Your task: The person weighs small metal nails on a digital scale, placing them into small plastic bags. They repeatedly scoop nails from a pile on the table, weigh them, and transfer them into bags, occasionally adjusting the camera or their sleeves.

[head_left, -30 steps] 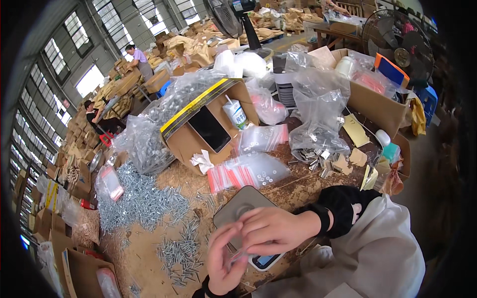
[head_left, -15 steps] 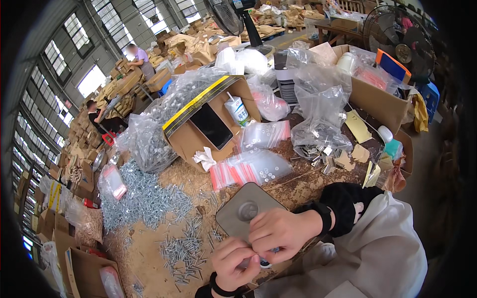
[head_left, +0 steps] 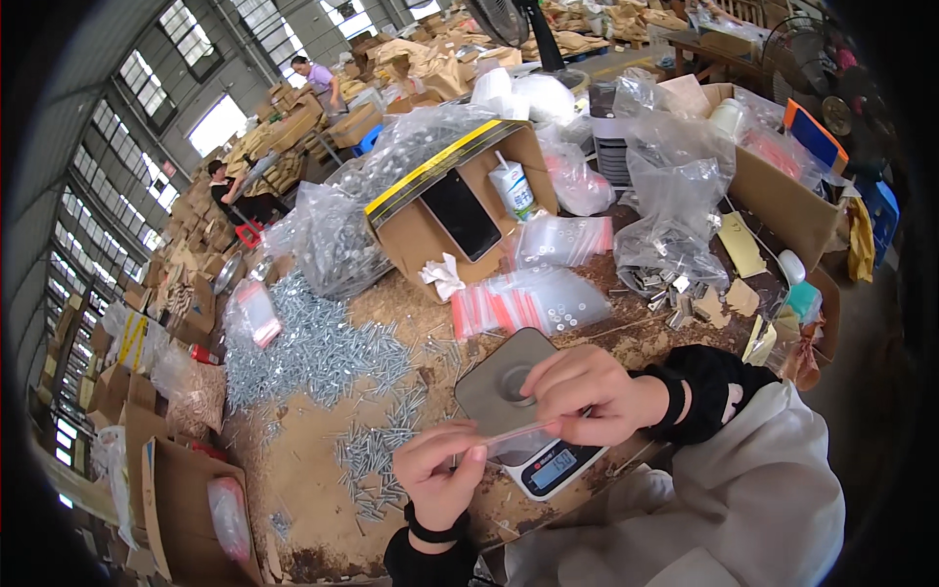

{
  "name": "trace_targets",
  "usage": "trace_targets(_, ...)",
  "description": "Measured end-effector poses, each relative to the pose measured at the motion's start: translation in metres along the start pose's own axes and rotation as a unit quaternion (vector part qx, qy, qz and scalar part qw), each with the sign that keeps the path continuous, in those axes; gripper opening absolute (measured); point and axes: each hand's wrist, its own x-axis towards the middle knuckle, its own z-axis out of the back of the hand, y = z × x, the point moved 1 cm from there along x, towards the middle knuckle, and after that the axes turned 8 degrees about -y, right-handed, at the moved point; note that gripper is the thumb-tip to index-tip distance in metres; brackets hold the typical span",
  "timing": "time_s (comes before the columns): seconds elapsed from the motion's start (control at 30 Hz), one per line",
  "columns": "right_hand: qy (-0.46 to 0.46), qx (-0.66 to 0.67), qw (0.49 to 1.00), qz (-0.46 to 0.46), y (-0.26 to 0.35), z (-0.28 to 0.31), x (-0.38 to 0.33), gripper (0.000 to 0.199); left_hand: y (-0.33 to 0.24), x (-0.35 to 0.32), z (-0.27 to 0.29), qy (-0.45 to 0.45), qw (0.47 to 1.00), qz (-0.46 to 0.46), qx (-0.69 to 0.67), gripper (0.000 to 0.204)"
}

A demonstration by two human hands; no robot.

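Observation:
My left hand [head_left: 436, 472] and my right hand [head_left: 589, 393] each pinch one end of a small clear zip bag [head_left: 516, 431]. Its red-edged strip is stretched straight between my fingertips. Whether anything lies inside the bag cannot be seen. Directly beneath is a digital scale [head_left: 481, 383], with a grey plate and a lit display on its white front. A round disc-shaped thing on the plate is partly covered by my right fingers. Beyond the scale, more clear zip bags with red edges [head_left: 501, 315] lie fanned out, small washer-like rings showing in them.
Loose screws [head_left: 303, 342] form a large heap on the left, with a smaller pile [head_left: 377, 460] nearer me. A cardboard box [head_left: 411, 256] holds a phone [head_left: 460, 215] and a drink pouch [head_left: 513, 190]. Metal pieces [head_left: 682, 299] spill beside a plastic bag. Two people work in the background.
My hands have moved apart, pulling the zip bag taut between them. The scale's display, mostly covered before, now shows. The whole view has shifted, with the table things now further right and higher.

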Motion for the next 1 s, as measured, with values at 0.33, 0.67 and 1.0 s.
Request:
trace_targets(0.33,-0.133,-0.085,0.949,-0.272,-0.010,0.030,-0.008,0.021,0.002,-0.022,0.085,-0.265,0.961,0.051,-0.065,0.011)
trace_targets(0.67,-0.014,-0.152,0.987,-0.057,-0.015,0.003,-0.011,0.010,0.028,-0.106,0.319,-0.452,0.832,0.248,0.205,0.024)
trace_targets(1.0,0.000,-0.204,0.979,-0.022,-0.023,0.004,-0.014,0.009,0.057,0.020,0.194,-0.116,0.936,0.161,0.291,0.033)
